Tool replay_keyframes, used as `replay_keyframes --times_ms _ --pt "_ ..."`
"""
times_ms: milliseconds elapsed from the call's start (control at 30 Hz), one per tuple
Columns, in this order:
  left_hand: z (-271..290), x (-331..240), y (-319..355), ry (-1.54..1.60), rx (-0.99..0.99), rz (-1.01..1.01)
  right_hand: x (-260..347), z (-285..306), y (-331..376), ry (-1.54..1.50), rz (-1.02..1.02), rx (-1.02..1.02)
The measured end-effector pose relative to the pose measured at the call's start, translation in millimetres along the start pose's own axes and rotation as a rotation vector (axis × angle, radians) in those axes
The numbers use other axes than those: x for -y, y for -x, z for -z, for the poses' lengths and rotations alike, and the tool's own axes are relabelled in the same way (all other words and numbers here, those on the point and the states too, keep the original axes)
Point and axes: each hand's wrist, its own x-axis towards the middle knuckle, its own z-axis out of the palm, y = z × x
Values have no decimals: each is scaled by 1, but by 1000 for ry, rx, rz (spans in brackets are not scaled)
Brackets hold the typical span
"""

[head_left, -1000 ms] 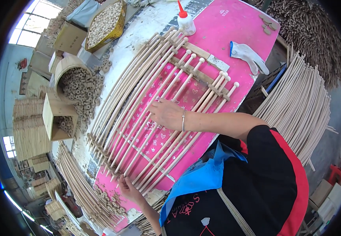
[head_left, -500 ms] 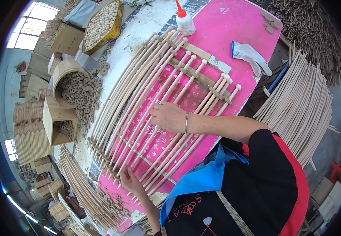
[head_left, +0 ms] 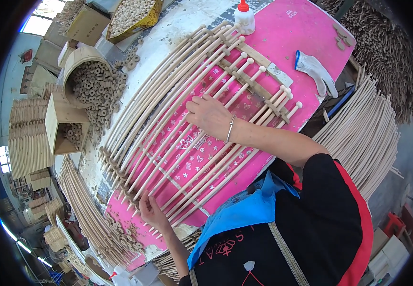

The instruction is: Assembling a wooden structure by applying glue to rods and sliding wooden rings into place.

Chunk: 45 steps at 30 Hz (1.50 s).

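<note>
Long thin wooden sticks [head_left: 156, 90] with ball ends lie side by side across a notched wooden rack. Brown wooden rings [head_left: 112, 167] sit around their lower ends. My left hand [head_left: 153, 211] is closed, thumb and fingers pinching a stick near its lower end, beside the rings. Higher up, my right hand [head_left: 210, 116], with a bangle at the wrist, curls its fingers around a stick at about mid-length. The fingertips of the right hand are partly hidden. Ball ends [head_left: 250, 61] stick out past the notched wooden bar [head_left: 247, 82] at the far side.
A white glove [head_left: 317, 72] and a red-capped glue bottle [head_left: 244, 20] lie and stand on the pink table cover [head_left: 306, 28]. Loose rings spill from a tipped round tub [head_left: 85, 56] and a wooden box [head_left: 56, 126]. A yellow tray [head_left: 142, 21] holds small balls. Bundled sticks [head_left: 359, 138] stand right.
The view has shifted, so the rack sits slightly differently in the picture. My right hand has moved a little up along the sticks toward the ball ends. The left hand stays by the lower ends.
</note>
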Motion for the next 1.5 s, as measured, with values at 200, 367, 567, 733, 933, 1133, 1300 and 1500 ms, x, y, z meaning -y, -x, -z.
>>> replay_keyframes --times_ms 200,367,567,733,933,1133,1300,1500 --pt "3 -5 3 -6 5 20 -4 -2 3 4 -18 10" --pt "5 -2 6 12 -7 15 -8 0 7 -16 -41 -26" --pt "19 12 9 -65 -29 -79 1 13 25 -428 71 12" --pt "57 35 13 32 -155 98 -8 53 48 -586 61 239" --pt "107 83 39 52 -394 213 9 55 64 -511 97 335" --pt "132 110 61 87 -490 342 17 54 65 -578 -19 291" --pt "137 131 59 90 -521 350 18 46 54 -523 19 402" --pt "161 149 46 -258 -574 203 22 47 46 -544 67 458"
